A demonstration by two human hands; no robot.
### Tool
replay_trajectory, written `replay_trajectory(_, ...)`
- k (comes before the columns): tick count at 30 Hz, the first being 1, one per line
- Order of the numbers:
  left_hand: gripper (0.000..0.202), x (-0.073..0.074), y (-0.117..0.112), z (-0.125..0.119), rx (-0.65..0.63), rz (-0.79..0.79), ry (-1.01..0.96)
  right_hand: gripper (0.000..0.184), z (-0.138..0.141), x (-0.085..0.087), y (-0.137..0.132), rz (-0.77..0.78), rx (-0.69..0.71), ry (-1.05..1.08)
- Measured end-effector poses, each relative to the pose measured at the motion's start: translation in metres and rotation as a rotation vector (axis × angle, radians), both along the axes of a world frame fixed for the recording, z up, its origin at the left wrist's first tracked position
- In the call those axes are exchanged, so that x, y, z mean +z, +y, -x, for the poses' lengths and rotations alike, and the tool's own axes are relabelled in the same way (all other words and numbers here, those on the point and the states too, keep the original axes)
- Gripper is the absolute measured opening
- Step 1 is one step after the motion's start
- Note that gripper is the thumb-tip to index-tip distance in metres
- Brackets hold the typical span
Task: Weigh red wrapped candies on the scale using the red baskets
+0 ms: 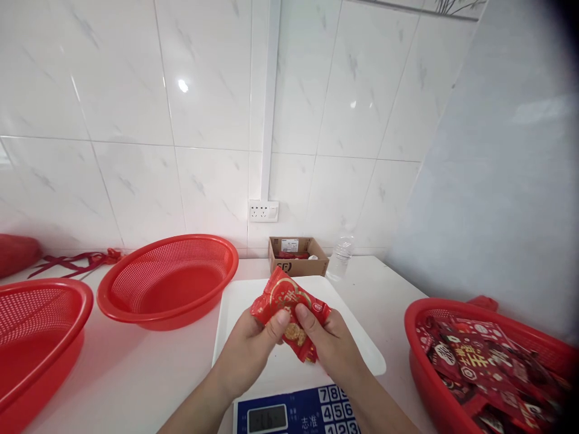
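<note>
Both hands hold red snack packets point(289, 298) with gold print above a digital weighing scale. My left hand point(260, 337) grips them from the left, thumb pressed on the front. From the right, my right hand point(323, 331) does the same, its thumb close to the other. The packets overlap, so their number is hard to tell. Beneath them lies the scale's white tray point(353, 343). Its blue keypad panel point(296, 413) with a small display is partly covered by my forearms.
Red plastic baskets point(167, 283) stand at the left, one cut off by the frame edge. At the right, another red basket point(418, 355) is heaped with red packets. Behind the scale are a small cardboard box point(303, 267) and a clear plastic bottle point(341, 253), near the tiled wall.
</note>
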State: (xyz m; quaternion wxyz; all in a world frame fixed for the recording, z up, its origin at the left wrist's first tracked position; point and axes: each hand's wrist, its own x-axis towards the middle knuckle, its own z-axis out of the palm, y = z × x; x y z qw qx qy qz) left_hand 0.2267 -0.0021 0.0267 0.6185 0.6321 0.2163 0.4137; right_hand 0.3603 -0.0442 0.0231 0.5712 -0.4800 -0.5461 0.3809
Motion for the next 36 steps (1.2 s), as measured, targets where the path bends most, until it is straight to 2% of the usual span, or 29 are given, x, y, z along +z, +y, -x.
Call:
replay_trajectory(2, 0.034, 0.000, 0.003, 0.001, 0.123, 0.020, -0.043, 0.044, -0.002, 0.000, 0.002, -0.004, 0.055, -0.036)
replay_trajectory(4, 0.033, 0.000, 0.006, 0.002, 0.177, 0.022, -0.056, 0.041, -0.004, 0.000, 0.004, -0.024, 0.100, -0.030)
replay_trajectory(9, 0.031, 0.002, 0.007, 0.006, 0.024, -0.055, 0.121, 0.039, -0.010, 0.000, 0.004, -0.005, 0.039, 0.057)
replay_trajectory(13, 0.031, 0.002, 0.004, 0.003, 0.069, -0.114, 0.257, 0.033, -0.013, -0.002, 0.004, 0.042, 0.018, -0.006)
replay_trajectory(19, 0.028, -0.001, 0.003, 0.001, 0.141, -0.093, 0.163, 0.035, -0.012, -0.004, 0.005, 0.022, -0.015, -0.043)
replay_trajectory(25, 0.031, -0.003, 0.003, 0.003, 0.202, -0.137, 0.157, 0.038, -0.011, 0.001, 0.002, 0.091, 0.072, -0.065)
replay_trajectory(31, 0.036, 0.000, 0.003, 0.004, 0.185, -0.173, 0.124, 0.033, -0.009, 0.005, 0.000, 0.090, 0.128, -0.047)
replay_trajectory(36, 0.034, 0.000, 0.005, 0.006, 0.169, -0.212, 0.173, 0.034, -0.009, 0.001, 0.002, 0.120, 0.106, 0.005)
